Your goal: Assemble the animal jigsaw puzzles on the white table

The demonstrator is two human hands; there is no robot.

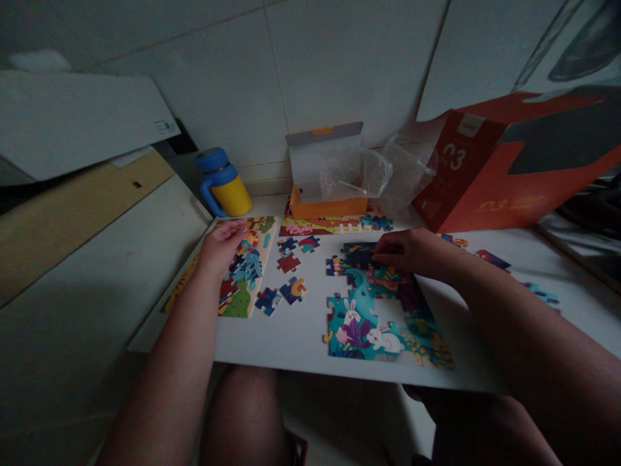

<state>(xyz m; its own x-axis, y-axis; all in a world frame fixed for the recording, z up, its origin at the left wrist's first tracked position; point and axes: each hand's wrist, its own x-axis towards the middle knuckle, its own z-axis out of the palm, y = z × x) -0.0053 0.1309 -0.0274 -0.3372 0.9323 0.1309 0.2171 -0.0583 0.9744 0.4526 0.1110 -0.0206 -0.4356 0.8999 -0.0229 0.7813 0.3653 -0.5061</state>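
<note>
A partly joined jigsaw puzzle [356, 285] with white rabbits and dark teal plants lies on the white table, with a gap inside it. At its upper right edge is my right hand [405, 251], fingers pinched on a dark puzzle piece [366, 254] there. My left hand [220, 249] is over the colourful picture board [237, 301] at the left, where loose blue pieces [250, 266] lie. Its fingers are curled together, and what they hold, if anything, is hidden. Between board and puzzle lie several loose pieces, among them a reddish-brown piece [289, 263].
Behind stand a blue and yellow flask [233, 194], an open orange box [330, 207] with clear plastic bags [402, 171], and a large red-orange box [466, 175] at the right. Another picture board [310, 226] lies under the open box. More pieces [492, 259] lie beyond my right forearm.
</note>
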